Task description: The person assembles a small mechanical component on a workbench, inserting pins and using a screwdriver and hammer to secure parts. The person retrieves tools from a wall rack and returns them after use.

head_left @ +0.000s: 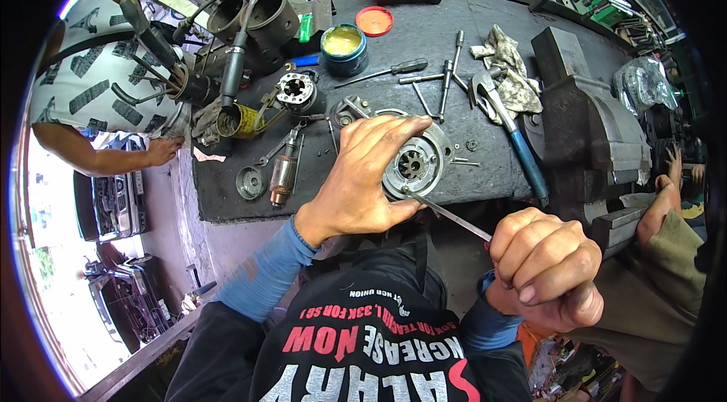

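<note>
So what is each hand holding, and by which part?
The left hand holds the round metal housing across its near rim. The right hand has a fist grip on a thin metal rod's near end.

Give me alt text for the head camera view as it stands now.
The person's left hand grips a round metal motor housing with a small gear on a dark workbench, while the right hand is closed on a thin metal rod whose tip meets the housing. Screwdrivers, a blue-handled wrench, an armature and an open grease tin lie around.
</note>
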{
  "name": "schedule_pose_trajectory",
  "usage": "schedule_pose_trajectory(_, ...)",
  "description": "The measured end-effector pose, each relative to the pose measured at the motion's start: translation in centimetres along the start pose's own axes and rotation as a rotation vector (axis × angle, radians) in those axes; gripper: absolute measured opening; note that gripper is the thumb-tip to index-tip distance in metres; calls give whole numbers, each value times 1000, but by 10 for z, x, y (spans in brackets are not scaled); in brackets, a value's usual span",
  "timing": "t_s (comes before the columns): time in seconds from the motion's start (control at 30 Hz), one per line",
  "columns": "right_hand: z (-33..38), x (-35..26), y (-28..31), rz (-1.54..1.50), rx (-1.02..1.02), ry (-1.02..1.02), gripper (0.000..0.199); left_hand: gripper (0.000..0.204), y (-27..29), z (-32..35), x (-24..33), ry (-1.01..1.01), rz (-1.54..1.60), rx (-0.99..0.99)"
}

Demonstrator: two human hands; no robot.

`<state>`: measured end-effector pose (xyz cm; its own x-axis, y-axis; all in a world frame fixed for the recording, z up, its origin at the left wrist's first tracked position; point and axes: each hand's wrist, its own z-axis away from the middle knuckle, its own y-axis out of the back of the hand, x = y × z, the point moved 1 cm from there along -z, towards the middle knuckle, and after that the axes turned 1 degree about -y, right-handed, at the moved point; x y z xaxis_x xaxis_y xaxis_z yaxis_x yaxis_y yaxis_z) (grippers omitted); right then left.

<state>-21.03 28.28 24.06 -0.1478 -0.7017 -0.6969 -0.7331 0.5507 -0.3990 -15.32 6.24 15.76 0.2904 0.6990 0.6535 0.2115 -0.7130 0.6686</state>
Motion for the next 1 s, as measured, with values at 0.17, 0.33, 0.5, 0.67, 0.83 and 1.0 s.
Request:
schedule_pose_trajectory(0.17,-3,0,7,-29,-102,-4,52,96,-1,1,-2,-1,29,15)
schedule_pose_trajectory(0.33,12,-5,-17,378,211,-79,70,93,0,4,-4,-9,20,4)
schedule_pose_trajectory(0.5,28,-51,-24,1201,178,-97,67,75,0,7,25,-143,-75,13)
schedule_pose_trajectory(0.67,7,-69,-21,1552,-278,30,66,57,-29,-2,77,-268,145,173)
schedule_pose_trajectory(0.83,-5,-87,-43,1394,-293,-306,36,50,-35,-13,102,-93,381,209)
schedule_pose_trajectory(1.0,-5,-81,-35,1584,-287,-207,19,45,-44,-19,122,-218,435,351)
